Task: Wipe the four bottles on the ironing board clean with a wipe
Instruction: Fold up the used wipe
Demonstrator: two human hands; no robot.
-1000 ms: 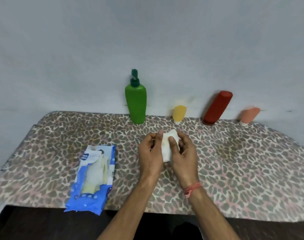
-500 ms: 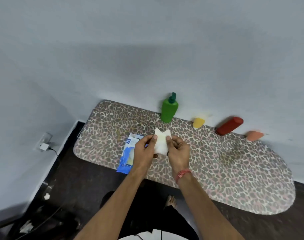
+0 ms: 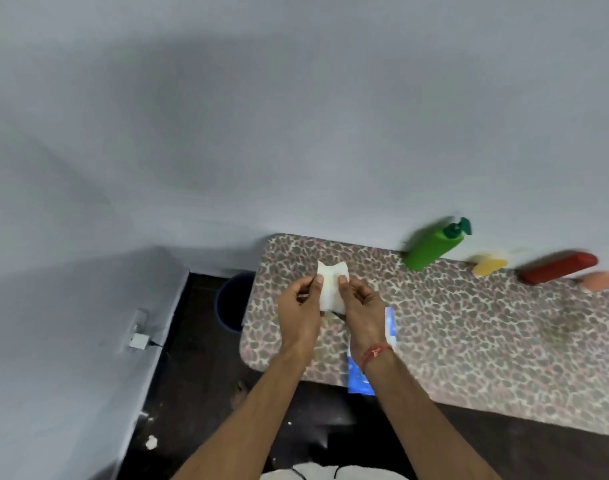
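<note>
A folded white wipe (image 3: 331, 289) is pinched between my left hand (image 3: 301, 311) and my right hand (image 3: 363, 311), held above the left end of the leopard-print ironing board (image 3: 469, 327). Along the board's far edge by the wall stand a green pump bottle (image 3: 434, 247), a small yellow bottle (image 3: 490, 265), a red bottle (image 3: 557, 268) and a peach bottle (image 3: 602, 280). All of them sit well to the right of my hands. The bottles look blurred.
A blue wipes pack (image 3: 360, 374) lies on the board's near edge, mostly hidden under my right wrist. A dark blue bin (image 3: 232, 303) stands on the floor left of the board. A white charger (image 3: 138, 341) is plugged into the left wall.
The view has swung left and pulled back, so the board and bottles now sit at the right. My hands still hold the wipe, now over the board's left end.
</note>
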